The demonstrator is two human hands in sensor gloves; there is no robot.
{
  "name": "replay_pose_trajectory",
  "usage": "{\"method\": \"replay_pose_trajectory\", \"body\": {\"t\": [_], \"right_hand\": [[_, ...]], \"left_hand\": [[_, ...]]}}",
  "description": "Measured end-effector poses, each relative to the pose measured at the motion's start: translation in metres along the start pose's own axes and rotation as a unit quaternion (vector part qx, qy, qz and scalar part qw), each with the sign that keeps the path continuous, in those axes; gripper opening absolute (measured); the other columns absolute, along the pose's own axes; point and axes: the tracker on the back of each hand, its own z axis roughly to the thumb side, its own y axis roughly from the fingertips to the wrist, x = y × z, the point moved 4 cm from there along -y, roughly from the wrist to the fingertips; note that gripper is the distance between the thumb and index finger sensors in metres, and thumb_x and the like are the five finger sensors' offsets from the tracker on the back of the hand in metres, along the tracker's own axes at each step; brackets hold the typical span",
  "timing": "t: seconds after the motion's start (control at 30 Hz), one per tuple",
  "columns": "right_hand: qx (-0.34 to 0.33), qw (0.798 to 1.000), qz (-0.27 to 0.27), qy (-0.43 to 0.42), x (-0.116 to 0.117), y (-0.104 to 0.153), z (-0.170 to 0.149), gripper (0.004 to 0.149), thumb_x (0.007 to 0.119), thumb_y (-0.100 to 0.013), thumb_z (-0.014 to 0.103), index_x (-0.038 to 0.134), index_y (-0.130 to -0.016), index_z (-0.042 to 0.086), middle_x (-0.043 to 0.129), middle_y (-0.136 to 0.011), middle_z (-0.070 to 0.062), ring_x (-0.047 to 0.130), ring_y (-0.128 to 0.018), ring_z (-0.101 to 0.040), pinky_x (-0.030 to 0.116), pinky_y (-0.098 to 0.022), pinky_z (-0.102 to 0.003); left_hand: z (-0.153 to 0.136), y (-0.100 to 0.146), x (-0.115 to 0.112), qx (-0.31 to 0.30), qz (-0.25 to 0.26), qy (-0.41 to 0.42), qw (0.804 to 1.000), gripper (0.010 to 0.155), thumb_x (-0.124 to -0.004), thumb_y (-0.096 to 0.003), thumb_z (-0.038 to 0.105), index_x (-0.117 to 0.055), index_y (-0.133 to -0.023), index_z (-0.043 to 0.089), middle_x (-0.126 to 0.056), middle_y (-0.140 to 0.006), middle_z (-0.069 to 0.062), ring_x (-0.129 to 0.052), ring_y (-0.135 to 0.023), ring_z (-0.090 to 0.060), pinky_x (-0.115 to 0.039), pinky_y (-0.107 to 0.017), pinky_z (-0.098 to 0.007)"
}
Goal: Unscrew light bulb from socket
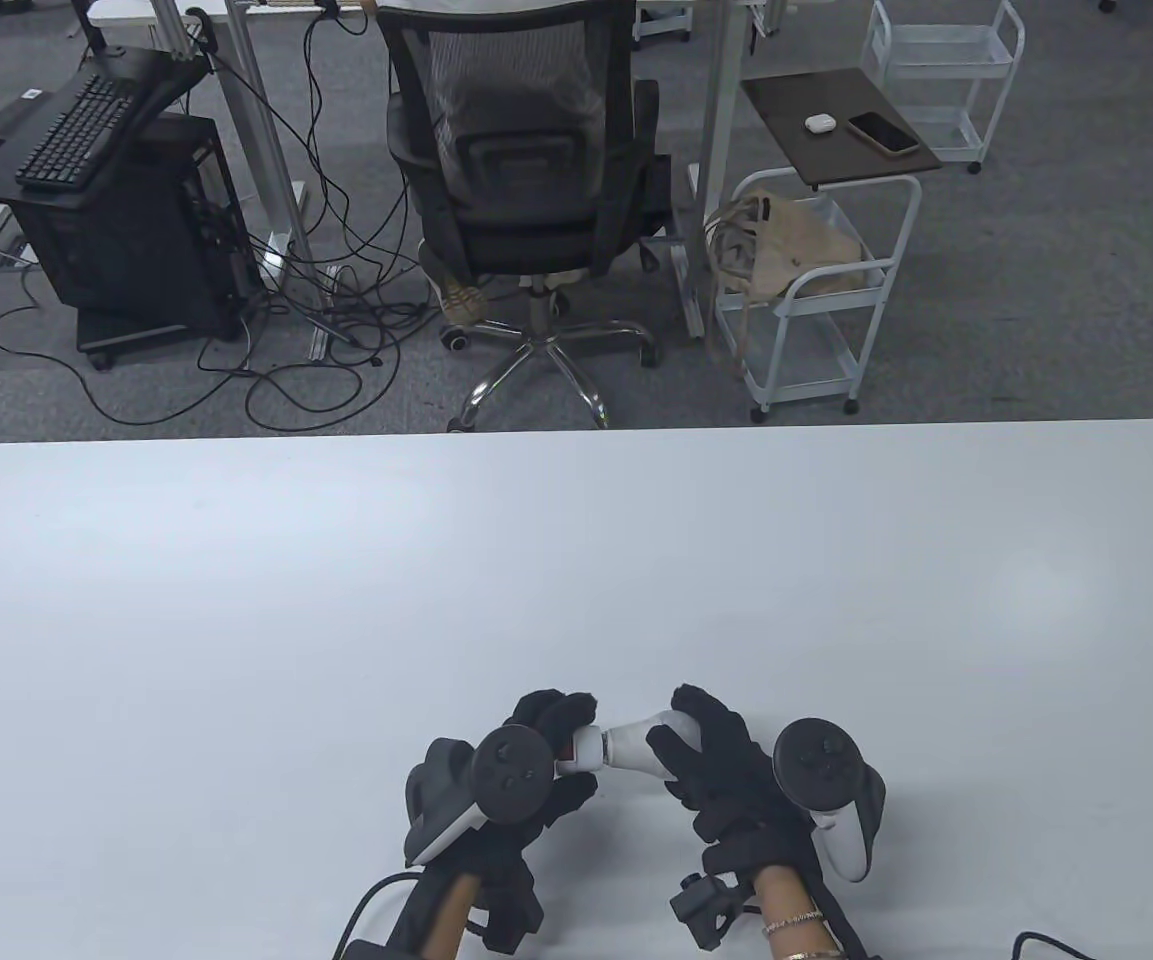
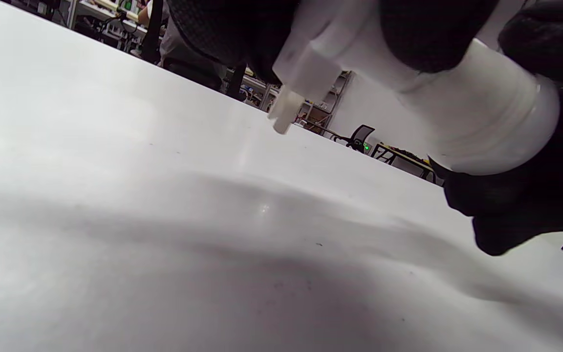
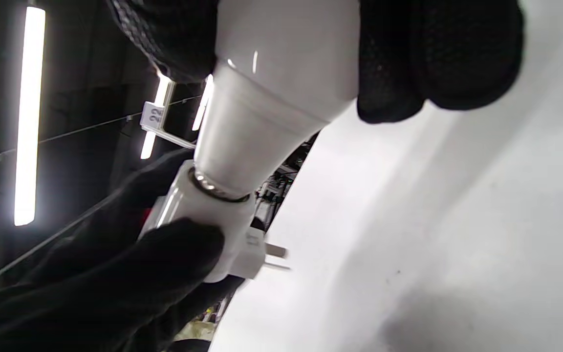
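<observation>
Both gloved hands work close together near the middle of the table's near edge, holding one assembly between them, lifted clear of the surface. The left hand grips the white socket, its fingers wrapped around the socket body; the right wrist view shows two flat metal plug prongs sticking out of the socket's side, pointing toward the tabletop. The right hand holds the white light bulb, fingers closed over the globe end. The bulb lies roughly horizontal, neck toward the left hand. A narrow band of its metal thread shows at the socket mouth, so the bulb is still seated in the socket. In the left wrist view the socket fills the upper right, its plug end angled down at the table without touching it. A dark shadow lies on the table under the hands.
</observation>
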Motion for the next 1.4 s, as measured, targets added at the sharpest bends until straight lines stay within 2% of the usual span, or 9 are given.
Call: {"method": "replay_pose_trajectory", "body": {"t": [0.1, 0.27, 0.4, 0.6, 0.73, 0.87, 1.03, 1.2, 1.4], "right_hand": [[-0.026, 1.000, -0.001, -0.013, 0.000, 0.001, 0.004, 0.066, 0.078, -0.060, 0.041, 0.045, -0.111, 0.015, 0.051, -0.105, -0.031, 0.086, -0.075, -0.040, 0.077, -0.058, -0.053], [0.001, 0.999, 0.020, -0.037, 0.007, -0.001, -0.007, 0.066, 0.068, -0.064, 0.047, 0.040, -0.113, 0.013, 0.048, -0.107, -0.031, 0.081, -0.081, -0.044, 0.070, -0.061, -0.057], [0.039, 0.998, -0.005, -0.042, 0.002, 0.002, -0.014, 0.074, 0.057, -0.064, 0.057, 0.051, -0.112, 0.002, 0.070, -0.096, -0.034, 0.095, -0.060, -0.035, 0.081, -0.046, -0.050], [0.048, 0.999, 0.010, -0.018, 0.000, 0.000, -0.014, 0.063, 0.064, -0.064, 0.051, 0.063, -0.107, 0.005, 0.074, -0.091, -0.031, 0.097, -0.044, -0.027, 0.084, -0.034, -0.041], [0.008, 0.994, 0.068, -0.086, 0.004, -0.003, -0.013, 0.059, 0.071, -0.065, 0.041, 0.045, -0.113, 0.019, 0.043, -0.114, -0.024, 0.076, -0.084, -0.045, 0.067, -0.064, -0.057], [0.014, 0.992, 0.065, -0.107, 0.004, -0.002, -0.016, 0.063, 0.070, -0.065, 0.041, 0.039, -0.116, 0.020, 0.039, -0.116, -0.024, 0.069, -0.092, -0.045, 0.060, -0.069, -0.057], [0.050, 0.993, 0.041, -0.094, 0.004, 0.001, -0.021, 0.074, 0.053, -0.065, 0.059, 0.040, -0.117, 0.007, 0.061, -0.102, -0.034, 0.087, -0.071, -0.040, 0.074, -0.055, -0.053], [0.060, 0.997, 0.025, -0.044, 0.000, 0.000, -0.019, 0.066, 0.060, -0.065, 0.055, 0.056, -0.111, 0.008, 0.076, -0.090, -0.031, 0.095, -0.053, -0.028, 0.083, -0.042, -0.045], [0.041, 0.977, 0.115, -0.173, 0.007, -0.002, -0.024, 0.064, 0.068, -0.067, 0.038, 0.035, -0.116, 0.014, 0.039, -0.114, -0.032, 0.070, -0.087, -0.048, 0.062, -0.067, -0.059]], "left_hand": [[-0.007, 0.000, 0.001, 0.003, -0.005, 0.070, 0.998, 0.071, -0.082, -0.0565, 0.044, -0.044, -0.115, 0.030, -0.058, -0.120, -0.008, -0.076, -0.106, -0.025, -0.067, -0.083, -0.043], [-0.008, 0.001, 0.001, 0.004, 0.014, 0.044, 0.999, 0.071, -0.083, -0.0561, 0.043, -0.044, -0.114, 0.033, -0.056, -0.121, -0.004, -0.073, -0.107, -0.024, -0.065, -0.084, -0.042], [-0.008, 0.002, 0.000, -0.006, 0.012, 0.057, 0.998, 0.070, -0.084, -0.0562, 0.041, -0.044, -0.113, 0.038, -0.054, -0.122, 0.000, -0.071, -0.110, -0.022, -0.063, -0.085, -0.041], [-0.007, 0.001, -0.004, -0.012, -0.003, 0.053, 0.998, 0.069, -0.083, -0.0562, 0.042, -0.045, -0.113, 0.037, -0.057, -0.122, -0.002, -0.073, -0.109, -0.022, -0.064, -0.085, -0.041], [-0.012, -0.001, -0.006, -0.003, -0.011, 0.067, 0.998, 0.070, -0.082, -0.0562, 0.044, -0.045, -0.115, 0.034, -0.059, -0.121, -0.005, -0.076, -0.106, -0.023, -0.067, -0.083, -0.041], [-0.012, 0.001, -0.004, -0.001, 0.000, 0.071, 0.997, 0.069, -0.082, -0.0567, 0.043, -0.044, -0.114, 0.035, -0.057, -0.121, -0.003, -0.074, -0.108, -0.023, -0.065, -0.084, -0.041], [-0.010, 0.002, -0.002, -0.007, 0.005, 0.064, 0.998, 0.069, -0.082, -0.0567, 0.043, -0.044, -0.113, 0.038, -0.056, -0.122, -0.001, -0.072, -0.109, -0.022, -0.064, -0.085, -0.041], [-0.011, 0.002, -0.004, -0.010, -0.002, 0.067, 0.998, 0.069, -0.083, -0.0564, 0.043, -0.045, -0.113, 0.037, -0.057, -0.122, -0.002, -0.073, -0.108, -0.022, -0.065, -0.084, -0.041], [-0.012, 0.001, -0.005, -0.005, -0.007, 0.071, 0.997, 0.069, -0.082, -0.0563, 0.044, -0.045, -0.114, 0.037, -0.058, -0.121, -0.002, -0.074, -0.108, -0.022, -0.065, -0.084, -0.041]]}}
